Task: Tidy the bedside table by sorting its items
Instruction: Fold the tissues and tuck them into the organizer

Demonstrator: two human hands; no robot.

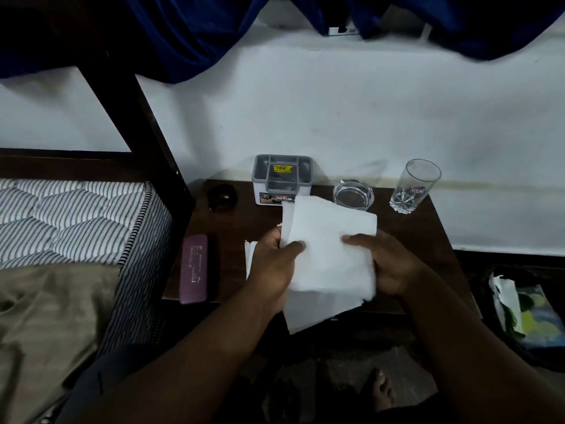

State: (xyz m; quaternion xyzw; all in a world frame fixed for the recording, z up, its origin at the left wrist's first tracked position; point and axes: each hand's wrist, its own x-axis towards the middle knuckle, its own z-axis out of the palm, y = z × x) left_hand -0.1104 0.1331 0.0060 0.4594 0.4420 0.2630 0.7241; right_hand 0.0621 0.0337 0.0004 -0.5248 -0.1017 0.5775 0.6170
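A stack of white paper sheets is held above the dark wooden bedside table. My left hand grips the stack's left edge with the thumb on top. My right hand holds the right edge. Another white sheet peeks out on the table under my left hand. At the back of the table stand a grey compartment organiser box, a clear glass ashtray and a tall drinking glass. A small black object lies back left, and a purple case lies along the left edge.
A bed with a striped mattress and an olive sheet is on the left, behind a dark bedpost. A bag with coloured contents sits on the floor at right. My foot is below the table. Blue curtains hang above.
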